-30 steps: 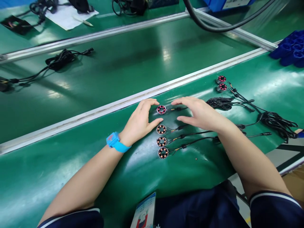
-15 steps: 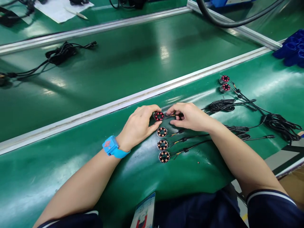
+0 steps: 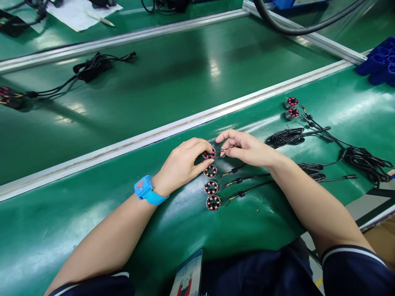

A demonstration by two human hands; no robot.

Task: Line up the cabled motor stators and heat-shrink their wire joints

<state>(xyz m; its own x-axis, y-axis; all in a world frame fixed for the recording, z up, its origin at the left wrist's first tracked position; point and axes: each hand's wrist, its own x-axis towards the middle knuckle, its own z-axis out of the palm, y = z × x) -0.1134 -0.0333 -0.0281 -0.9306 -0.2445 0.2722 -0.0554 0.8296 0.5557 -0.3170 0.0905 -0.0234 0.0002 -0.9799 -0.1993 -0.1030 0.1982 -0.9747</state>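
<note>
My left hand (image 3: 188, 158) pinches a motor stator with red windings (image 3: 209, 153) between thumb and forefinger, at the top of a column of stators. Thin leads (image 3: 220, 150) run from its right side to my right hand (image 3: 242, 147). There the thumb meets a bent finger on the leads, while the forefinger is lifted off. Below lie three copper-wound stators (image 3: 211, 188), each with coloured leads joining a black cable (image 3: 256, 177) that runs right under my forearm. A blue wrist strap (image 3: 150, 190) is on my left wrist.
Two more red-wound stators (image 3: 291, 107) lie to the right, near coiled black cables (image 3: 367, 161). Blue cup-like parts (image 3: 376, 65) stand at the far right. Beyond the metal rail (image 3: 173, 133), a cable bundle (image 3: 92, 69) lies on a green surface. A thick black hose (image 3: 286, 28) hangs above.
The left hand and its stator have shifted slightly right. The right fingers have changed their hold, with the forefinger now raised. Beyond the rail, the cable bundle has moved right, bringing red-wound parts into view.
</note>
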